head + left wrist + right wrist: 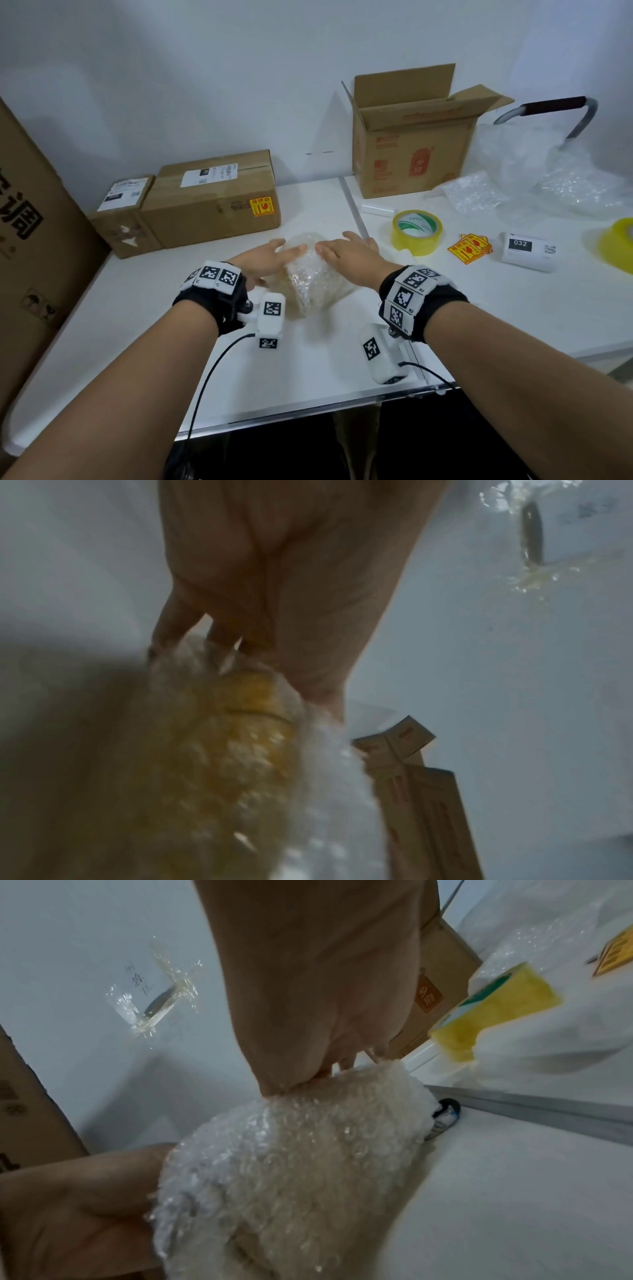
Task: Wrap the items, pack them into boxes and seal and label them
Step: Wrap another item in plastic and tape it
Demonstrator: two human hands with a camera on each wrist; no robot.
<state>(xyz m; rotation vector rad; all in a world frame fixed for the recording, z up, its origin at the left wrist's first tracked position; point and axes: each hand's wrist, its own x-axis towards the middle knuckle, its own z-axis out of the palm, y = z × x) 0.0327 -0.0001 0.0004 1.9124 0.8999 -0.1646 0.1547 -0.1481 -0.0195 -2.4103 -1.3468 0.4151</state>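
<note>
A bundle wrapped in bubble wrap (pixel 308 277) lies on the white table (pixel 479 308) in front of me. My left hand (pixel 274 255) lies over its left side with fingers stretched across the top. My right hand (pixel 342 255) presses flat on its right side, fingers straight. In the left wrist view my left hand (pixel 291 588) touches the bundle (pixel 222 750), and something yellowish shows through the wrap. In the right wrist view my right hand (pixel 318 988) presses on the bundle (pixel 301 1150) while my left hand (pixel 78 1204) steadies it from the side.
An open cardboard box (pixel 411 154) stands at the back right. Near it lie a tape roll (pixel 416 228), fragile stickers (pixel 469 248), a white label block marked 032 (pixel 529 251) and loose bubble wrap (pixel 548 178). Two sealed boxes (pixel 212 198) sit back left beside a large carton (pixel 30 240).
</note>
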